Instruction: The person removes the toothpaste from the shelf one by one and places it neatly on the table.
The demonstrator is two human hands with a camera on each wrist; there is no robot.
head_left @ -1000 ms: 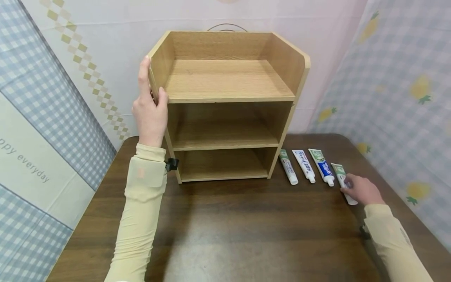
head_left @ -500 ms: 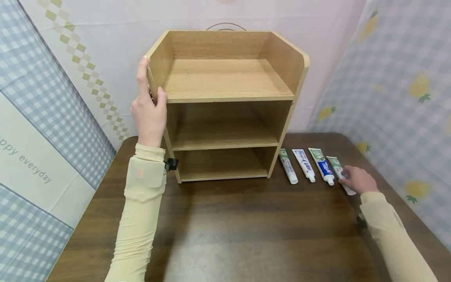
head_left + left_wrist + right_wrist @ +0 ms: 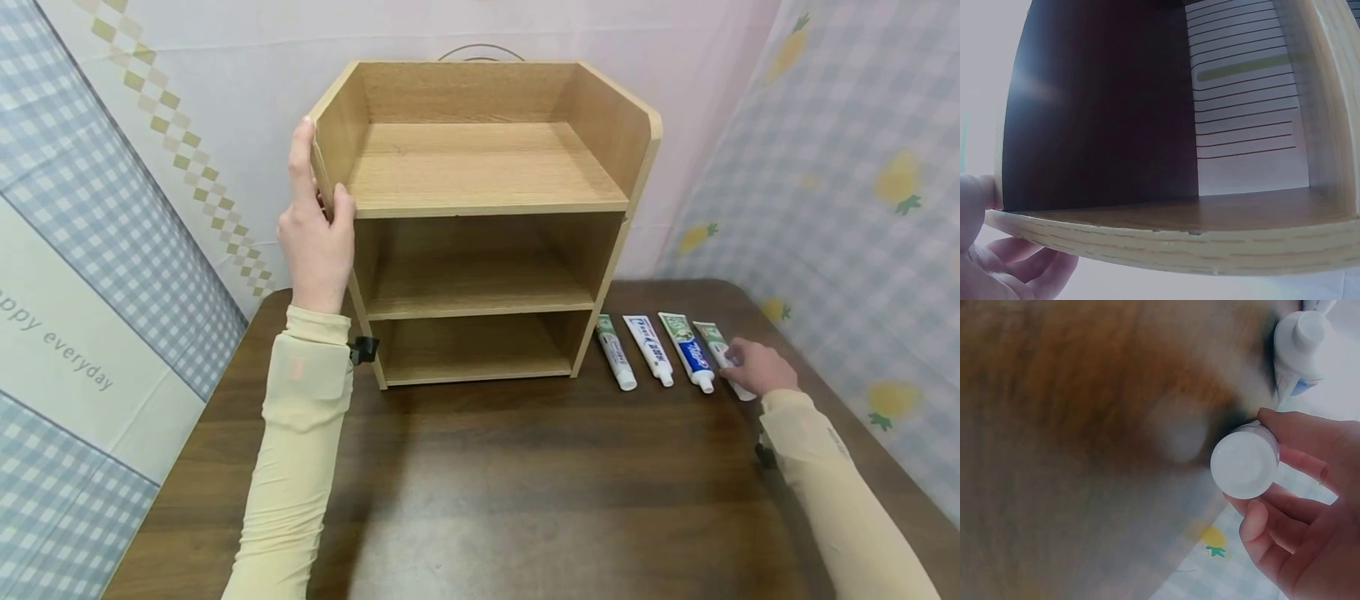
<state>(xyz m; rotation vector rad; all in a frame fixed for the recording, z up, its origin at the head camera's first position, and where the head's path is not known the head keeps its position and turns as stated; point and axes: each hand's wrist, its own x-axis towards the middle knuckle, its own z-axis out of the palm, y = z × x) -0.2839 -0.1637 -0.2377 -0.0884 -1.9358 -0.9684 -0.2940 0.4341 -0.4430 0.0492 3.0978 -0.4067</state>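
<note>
A small wooden shelf unit (image 3: 489, 167) with a walled top and two compartments below stands upright on the table. My left hand (image 3: 318, 246) grips its left side panel, thumb at the front edge and fingers along the outside. In the left wrist view, those fingers (image 3: 1054, 269) curl by the panel's edge. My right hand (image 3: 763, 368) pinches a green-and-white toothpaste tube (image 3: 708, 333), which lies low at the table, cap end toward me. In the right wrist view its round white cap (image 3: 1244, 464) shows between thumb and fingers. The tube's middle is hidden by the hand.
Left of the held tube, three more toothpaste tubes lie in a row: a green-and-blue one (image 3: 686, 350), a white-and-blue one (image 3: 649, 348) and a green-and-white one (image 3: 617, 354) close by the shelf's right side. Patterned cloth (image 3: 840, 192) hangs behind the brown table (image 3: 525, 492).
My right hand has slid its toothpaste tube away from me and slightly left, more in line with the other tubes. The left hand keeps its hold on the shelf unit.
</note>
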